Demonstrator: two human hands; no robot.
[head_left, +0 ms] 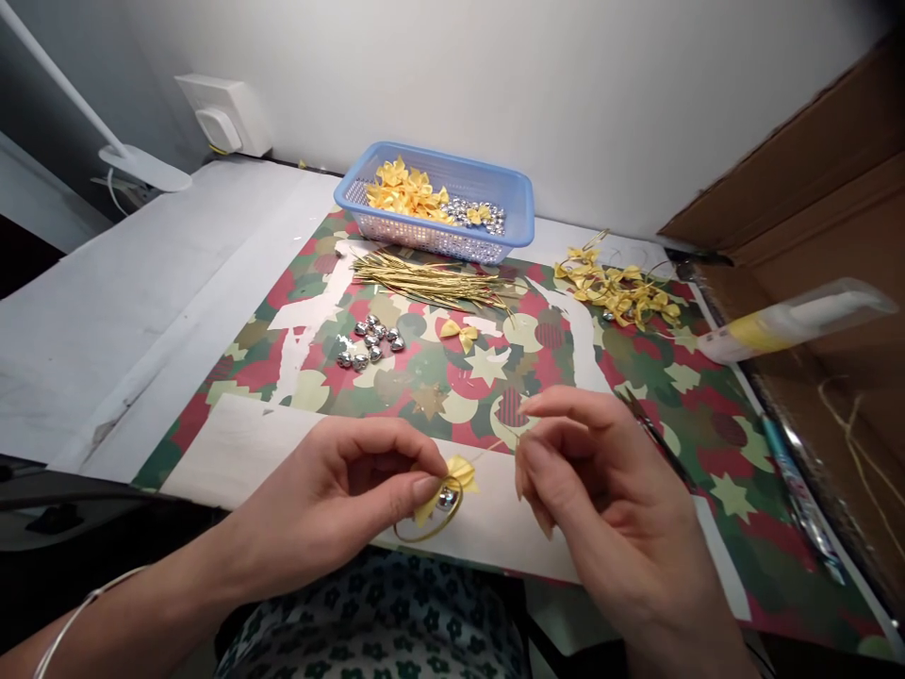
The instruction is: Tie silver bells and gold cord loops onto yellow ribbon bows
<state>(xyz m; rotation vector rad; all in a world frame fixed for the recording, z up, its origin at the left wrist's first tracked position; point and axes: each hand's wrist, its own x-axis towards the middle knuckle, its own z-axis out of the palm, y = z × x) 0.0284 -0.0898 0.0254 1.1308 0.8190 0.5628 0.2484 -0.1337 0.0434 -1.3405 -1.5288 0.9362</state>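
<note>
Between finger and thumb, my left hand point(374, 481) pinches a yellow bow point(462, 472) with a silver bell point(447, 497) and a loop of gold tie point(431, 536) hanging at it. A thin end of the gold tie runs right from the bow to my right hand point(594, 500), whose thumb and index finger are closed on it. Beyond the hands lie a loose yellow bow point(461, 334) and several silver bells point(370, 341). Behind them is a bundle of gold ties point(431, 280).
A blue basket point(523, 209) of yellow bows and bells stands at the back. Finished-looking bows with ties point(622, 290) are heaped at the right, near a glue bottle point(798, 321), scissors point(657, 438) and a teal pen point(798, 490). Cardboard point(820, 189) rises at the right.
</note>
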